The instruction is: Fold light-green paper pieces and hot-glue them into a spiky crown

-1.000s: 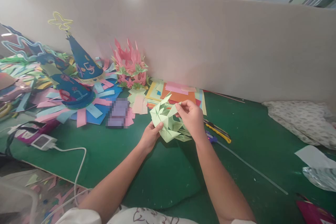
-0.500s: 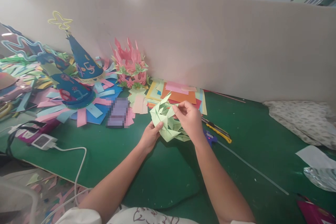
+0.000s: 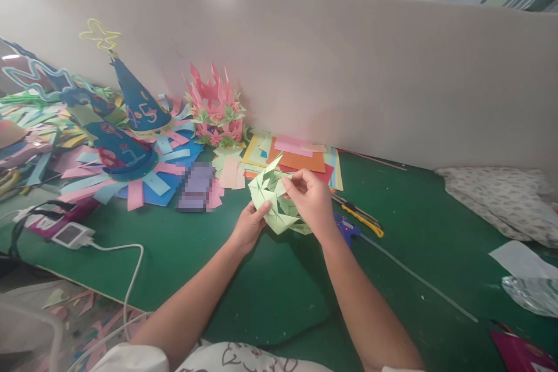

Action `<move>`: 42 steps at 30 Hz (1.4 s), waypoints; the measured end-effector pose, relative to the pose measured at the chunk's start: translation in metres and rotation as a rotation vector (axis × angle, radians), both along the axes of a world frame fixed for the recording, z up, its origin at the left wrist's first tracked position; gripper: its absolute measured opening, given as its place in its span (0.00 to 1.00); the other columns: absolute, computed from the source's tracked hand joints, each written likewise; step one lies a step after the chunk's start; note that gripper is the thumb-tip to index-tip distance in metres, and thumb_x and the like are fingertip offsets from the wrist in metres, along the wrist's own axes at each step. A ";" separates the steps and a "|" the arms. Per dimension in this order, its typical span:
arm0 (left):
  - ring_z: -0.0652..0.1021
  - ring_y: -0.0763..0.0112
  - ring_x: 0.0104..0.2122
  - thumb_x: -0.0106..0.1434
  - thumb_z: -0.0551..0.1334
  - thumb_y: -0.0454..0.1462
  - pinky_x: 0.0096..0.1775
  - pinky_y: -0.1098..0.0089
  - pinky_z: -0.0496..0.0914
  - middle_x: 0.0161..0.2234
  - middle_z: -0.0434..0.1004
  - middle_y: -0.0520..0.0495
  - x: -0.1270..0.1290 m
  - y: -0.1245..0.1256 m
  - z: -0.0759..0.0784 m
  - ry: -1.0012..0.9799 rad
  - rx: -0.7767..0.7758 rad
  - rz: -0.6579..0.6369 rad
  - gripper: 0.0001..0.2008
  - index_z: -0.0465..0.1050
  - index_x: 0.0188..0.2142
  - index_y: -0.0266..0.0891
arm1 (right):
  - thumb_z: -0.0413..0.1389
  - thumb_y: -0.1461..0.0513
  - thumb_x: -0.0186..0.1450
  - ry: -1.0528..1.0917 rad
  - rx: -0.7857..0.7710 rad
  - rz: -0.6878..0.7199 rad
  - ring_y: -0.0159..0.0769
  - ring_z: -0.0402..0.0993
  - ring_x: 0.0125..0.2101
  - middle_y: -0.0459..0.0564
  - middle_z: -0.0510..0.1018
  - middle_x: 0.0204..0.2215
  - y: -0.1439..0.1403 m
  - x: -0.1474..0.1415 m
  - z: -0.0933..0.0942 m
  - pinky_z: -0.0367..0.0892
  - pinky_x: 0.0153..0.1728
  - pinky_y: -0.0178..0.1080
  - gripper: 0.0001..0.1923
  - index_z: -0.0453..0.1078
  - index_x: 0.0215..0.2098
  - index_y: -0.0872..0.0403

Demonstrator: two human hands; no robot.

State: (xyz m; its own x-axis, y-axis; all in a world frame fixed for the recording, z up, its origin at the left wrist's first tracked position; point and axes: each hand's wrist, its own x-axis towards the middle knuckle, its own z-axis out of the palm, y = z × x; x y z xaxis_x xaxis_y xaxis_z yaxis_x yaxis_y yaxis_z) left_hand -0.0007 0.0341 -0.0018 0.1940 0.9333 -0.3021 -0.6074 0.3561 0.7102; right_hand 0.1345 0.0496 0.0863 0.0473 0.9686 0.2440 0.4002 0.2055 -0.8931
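Since a second ago my right hand [image 3: 310,200] has slid a little left and down over the green paper model [image 3: 275,204], and the model has tipped slightly toward me. My left hand [image 3: 248,226] pinches its near-left edge, thumb and fingers closed on the paper; the right thumb and forefinger are closed on a flap near the top. I judge the step to be tucking or seating that flap into the ring of folded points — the next move calls for a steady left grip while the right presses the flap home without creasing its neighbours. The model hangs just above the green mat [image 3: 261,290], in front of the stack of coloured sheets [image 3: 300,157], its spikes pointing up and away; it is roughly round, so no clear long axis — a yellow knife [image 3: 361,218] lies just right.
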 end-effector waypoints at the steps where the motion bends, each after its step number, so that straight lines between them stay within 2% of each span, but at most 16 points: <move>1: 0.78 0.66 0.39 0.53 0.68 0.41 0.48 0.62 0.69 0.42 0.78 0.44 0.000 0.000 0.000 0.000 -0.003 0.001 0.18 0.72 0.43 0.38 | 0.55 0.51 0.60 0.003 -0.002 0.003 0.37 0.76 0.26 0.46 0.76 0.25 0.000 0.000 0.000 0.70 0.29 0.38 0.13 0.61 0.27 0.51; 20: 0.78 0.64 0.41 0.52 0.69 0.41 0.50 0.62 0.67 0.42 0.79 0.44 0.000 0.001 -0.001 -0.019 -0.013 0.010 0.19 0.73 0.43 0.39 | 0.56 0.48 0.58 0.202 -0.097 0.038 0.35 0.75 0.22 0.44 0.75 0.23 0.003 0.000 -0.002 0.72 0.28 0.38 0.16 0.61 0.27 0.51; 42: 0.78 0.65 0.40 0.53 0.69 0.41 0.50 0.63 0.68 0.41 0.79 0.44 0.000 0.002 -0.002 -0.032 -0.032 0.013 0.18 0.74 0.42 0.38 | 0.57 0.47 0.57 0.343 -0.176 0.089 0.37 0.76 0.25 0.46 0.77 0.26 0.010 0.002 -0.013 0.75 0.29 0.41 0.16 0.63 0.29 0.50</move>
